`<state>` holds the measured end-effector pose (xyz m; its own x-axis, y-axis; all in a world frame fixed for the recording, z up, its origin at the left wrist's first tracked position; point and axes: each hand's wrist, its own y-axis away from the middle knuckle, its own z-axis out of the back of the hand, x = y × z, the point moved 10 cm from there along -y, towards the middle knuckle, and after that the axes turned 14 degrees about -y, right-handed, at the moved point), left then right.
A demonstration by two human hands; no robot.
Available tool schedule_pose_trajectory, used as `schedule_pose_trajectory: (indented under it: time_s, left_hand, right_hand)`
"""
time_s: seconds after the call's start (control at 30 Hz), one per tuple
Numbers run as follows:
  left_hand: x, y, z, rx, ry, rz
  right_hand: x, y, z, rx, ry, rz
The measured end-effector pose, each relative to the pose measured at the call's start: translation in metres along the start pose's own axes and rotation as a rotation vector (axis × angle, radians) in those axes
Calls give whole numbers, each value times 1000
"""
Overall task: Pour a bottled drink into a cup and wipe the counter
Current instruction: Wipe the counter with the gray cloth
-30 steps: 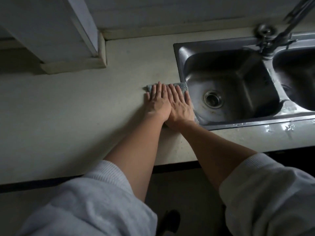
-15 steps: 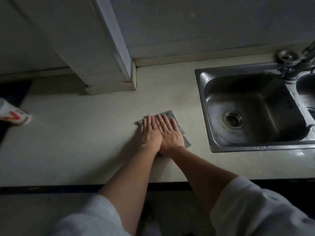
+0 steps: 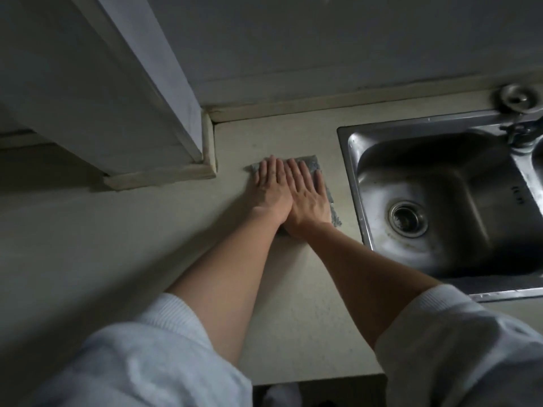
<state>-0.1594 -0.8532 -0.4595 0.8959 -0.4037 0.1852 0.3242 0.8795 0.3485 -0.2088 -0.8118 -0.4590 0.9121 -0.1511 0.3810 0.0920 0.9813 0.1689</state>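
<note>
Bench: pale beige, plain, faintly speckled. Cloth: mottled grey, flecked darker at the near edge. Sink: bare silver steel, dulled and streaked, with a darker ring around the drain. Sleeves: pale grey-white, ribbed at the cuffs. Wall: flat grey-white. Trim strip along the wall's foot: cream. Pillar: off-white, with a lighter front edge.

Grey cloth flat on pale counter (mostly covered), just beside sink
</note>
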Motion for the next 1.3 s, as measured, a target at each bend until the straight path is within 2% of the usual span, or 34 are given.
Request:
schedule_pose_trajectory:
  time_s: [0.3,0.53,0.73,0.83,0.93,1.1,1.3]
  left_hand:
    - [-85,-26,33,-49,-60,-271]
    - [-82,-12,33,-42,-74,-327]
    - [-19,20,6,-38,-32,-196]
    - [18,13,-4,7,14,-76]
    - [32,-14,-4,11,-37,-38]
    - [15,-61,19,-4,-106,-36]
    - [-64,-83,53,-47,-61,-120]
  right_hand:
    - [-82,1,30,-69,-40,-259]
    - [-72,11,27,-85,-4,-294]
    - [-1,25,2,7,-42,-157]
    - [24,4,-10,45,-14,-56]
    - [32,-23,-9,46,-8,2]
    - [2,-65,8,12,-16,-35]
    - [-75,-65,48,-33,-5,-107]
